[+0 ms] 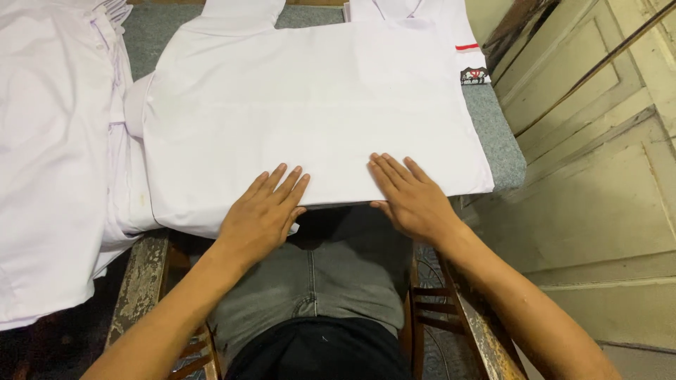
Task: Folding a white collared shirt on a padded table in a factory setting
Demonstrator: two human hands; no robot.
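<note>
Shirt [310, 105]: it is white and folded flat, and it lies on the table [493, 134], which has a grey top. Its near edge hangs a little over the table's near edge, just above the person's lap. The left hand [264, 214] lies flat on that near edge, fingers straight and a little spread, thumb tucked under the edge. The right hand [412, 197] lies flat just beside it on the same edge, fingers straight and close together. The hands do not touch; a small gap of shirt shows between them. The shirt's right edge stops near the table's right side, where a thin grey strip is bare. On the left, a pile [49, 155] of white cloth touches the shirt. A door [605, 176] stands close on the right.
</note>
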